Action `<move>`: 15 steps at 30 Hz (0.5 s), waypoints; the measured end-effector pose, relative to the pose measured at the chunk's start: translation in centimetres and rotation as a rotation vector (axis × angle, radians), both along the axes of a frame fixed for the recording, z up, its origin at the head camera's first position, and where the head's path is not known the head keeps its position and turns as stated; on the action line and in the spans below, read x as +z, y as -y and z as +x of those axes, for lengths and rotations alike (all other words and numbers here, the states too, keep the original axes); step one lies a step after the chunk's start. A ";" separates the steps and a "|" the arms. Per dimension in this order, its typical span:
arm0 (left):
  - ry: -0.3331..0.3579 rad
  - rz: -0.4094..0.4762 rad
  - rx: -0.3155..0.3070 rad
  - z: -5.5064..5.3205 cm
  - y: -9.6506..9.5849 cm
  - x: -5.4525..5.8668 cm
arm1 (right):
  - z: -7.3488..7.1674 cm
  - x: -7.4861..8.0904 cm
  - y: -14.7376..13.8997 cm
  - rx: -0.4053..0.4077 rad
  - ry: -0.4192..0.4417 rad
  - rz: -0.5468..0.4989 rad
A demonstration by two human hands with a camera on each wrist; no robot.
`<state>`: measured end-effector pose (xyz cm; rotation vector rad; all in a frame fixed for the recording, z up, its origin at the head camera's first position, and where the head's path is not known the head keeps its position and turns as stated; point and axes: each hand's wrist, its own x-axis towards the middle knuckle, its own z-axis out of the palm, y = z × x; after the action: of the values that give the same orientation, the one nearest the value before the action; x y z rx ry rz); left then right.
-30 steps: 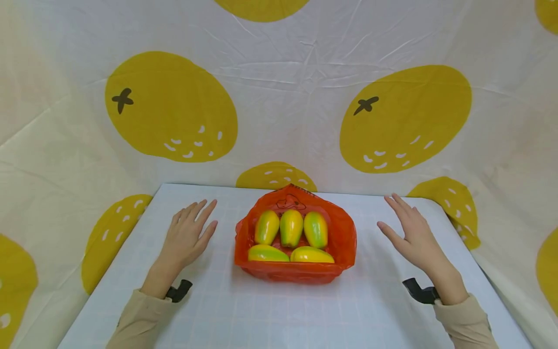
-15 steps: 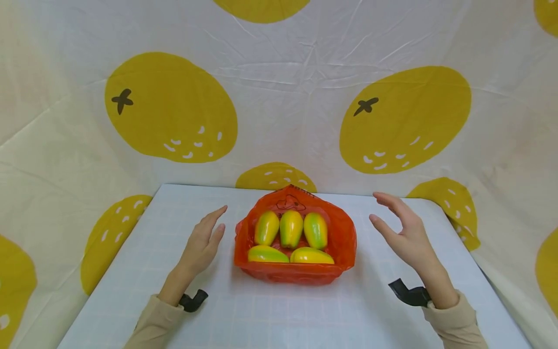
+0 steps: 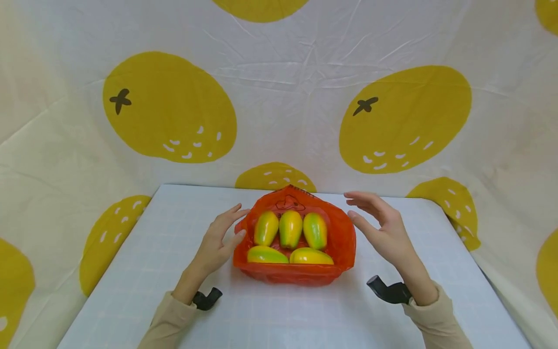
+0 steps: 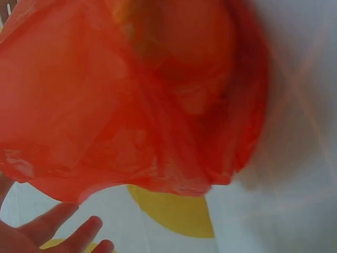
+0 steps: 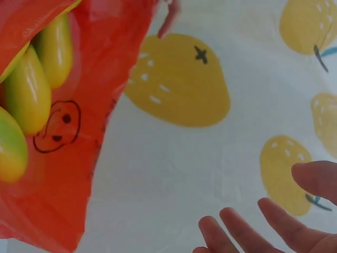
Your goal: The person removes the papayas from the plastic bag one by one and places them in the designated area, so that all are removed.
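Observation:
A red plastic bag (image 3: 292, 277) stands with its mouth wide apart in the middle of the table. Inside it are several yellow-green mangoes (image 3: 291, 229), three in a back row and two lying across the front. My left hand (image 3: 215, 242) is at the bag's left edge, fingers spread and loosely bent; whether they touch the plastic I cannot tell. Just off the right edge hovers my right hand (image 3: 385, 235), thumb and fingers apart, holding nothing. The right wrist view shows a drawn face on the bag's back panel (image 5: 58, 129).
A white table (image 3: 279, 325) with a faint grid lies under the bag. Behind it hangs a pale cloth (image 3: 287, 121) printed with big yellow fruit. Each wrist carries a black camera mount, such as the right mount (image 3: 390, 292).
Both hands have moved inward toward the bag, the left to the right and the right to the left. Their fingers have bent a little more. Bag and mangoes have stayed put.

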<state>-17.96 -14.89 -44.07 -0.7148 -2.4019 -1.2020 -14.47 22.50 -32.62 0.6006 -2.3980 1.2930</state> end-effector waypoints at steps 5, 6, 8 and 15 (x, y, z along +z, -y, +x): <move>0.008 -0.075 -0.007 -0.5 -0.7 1.1 | -0.2 -0.1 1.0 0.025 0.031 -0.053; 0.013 -0.097 -0.008 -0.6 -0.8 1.3 | -0.3 -0.2 1.2 0.026 0.041 -0.061; 0.017 -0.141 -0.012 -0.8 -1.1 1.7 | -0.5 -0.4 1.6 0.039 0.060 -0.080; 0.020 -0.235 -0.034 -1.2 -1.5 2.7 | -1.5 -0.8 2.6 0.062 0.152 -0.029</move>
<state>-19.13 -13.42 -41.40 -0.8199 -2.5849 -0.9518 -16.00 19.88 -33.44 0.5929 -2.4949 1.4444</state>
